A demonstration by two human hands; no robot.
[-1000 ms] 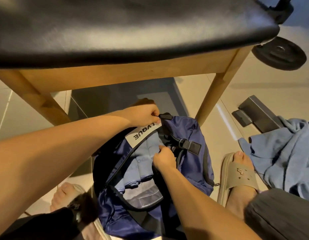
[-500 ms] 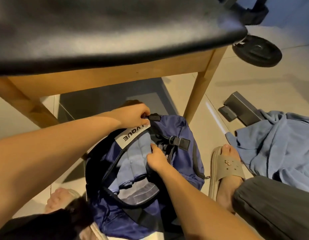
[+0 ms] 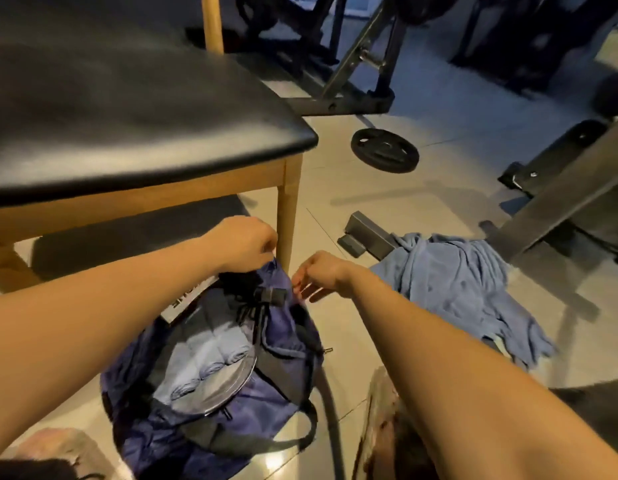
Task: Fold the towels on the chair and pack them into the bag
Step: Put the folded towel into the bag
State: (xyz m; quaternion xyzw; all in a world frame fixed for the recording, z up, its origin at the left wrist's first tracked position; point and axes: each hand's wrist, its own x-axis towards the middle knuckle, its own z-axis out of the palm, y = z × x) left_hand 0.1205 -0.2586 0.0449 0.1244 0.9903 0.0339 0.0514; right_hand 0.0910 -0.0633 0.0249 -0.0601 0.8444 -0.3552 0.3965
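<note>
Our left hand (image 3: 245, 242) pinches the top rim of the bag (image 3: 285, 327), on the floor (image 3: 387, 199) beside the chair leg (image 3: 287, 216). Whether our right hand (image 3: 321, 275) grips anything, we cannot tell. We should hold the mouth wide so the folded towels (image 3: 210, 358) lie flat.

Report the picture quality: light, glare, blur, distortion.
Head view: dim, warm light; soft sheen on the chair seat; a glare spot on the floor below the bag; motion blur smears the right hand and the foot; wide-angle bending curves the seat edge.
</note>
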